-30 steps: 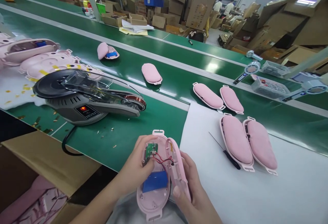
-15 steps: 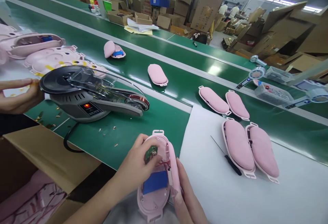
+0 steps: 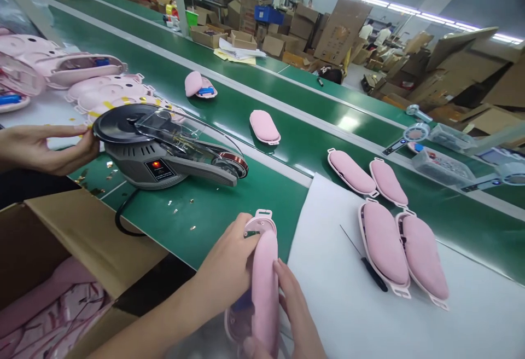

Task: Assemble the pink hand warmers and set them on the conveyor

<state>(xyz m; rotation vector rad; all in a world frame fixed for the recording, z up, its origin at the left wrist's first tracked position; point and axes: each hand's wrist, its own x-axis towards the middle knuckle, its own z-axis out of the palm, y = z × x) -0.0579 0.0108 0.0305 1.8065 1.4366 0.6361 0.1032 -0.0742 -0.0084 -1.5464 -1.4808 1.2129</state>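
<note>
Low in front of me is an oval pink plastic shell (image 3: 238, 323) with slotted tabs, partly covered by its padded pink cover (image 3: 266, 288). My left hand (image 3: 227, 258) is closed on the shell's left side near the top, fingertips tucked under the cover. A sliver of green circuit board (image 3: 251, 233) shows by its fingers. My right hand (image 3: 301, 310) grips the cover from the right, with its thumb at the lower front. Beneath the cover, part of a blue block (image 3: 243, 301) is visible; the wires are hidden.
A co-worker's hand (image 3: 49, 148) touches the black disc of a grey tape dispenser (image 3: 168, 154) at left. Several covered pink cases (image 3: 383, 244) and a black screwdriver (image 3: 373, 274) lie on the right, near white sheeting (image 3: 463, 331). A cardboard box (image 3: 94, 244) stands lower left.
The cover has turned over the shell, hiding most of the blue block and circuit board. My right hand has come round with it. The whole view has shifted, so the background sits farther right.
</note>
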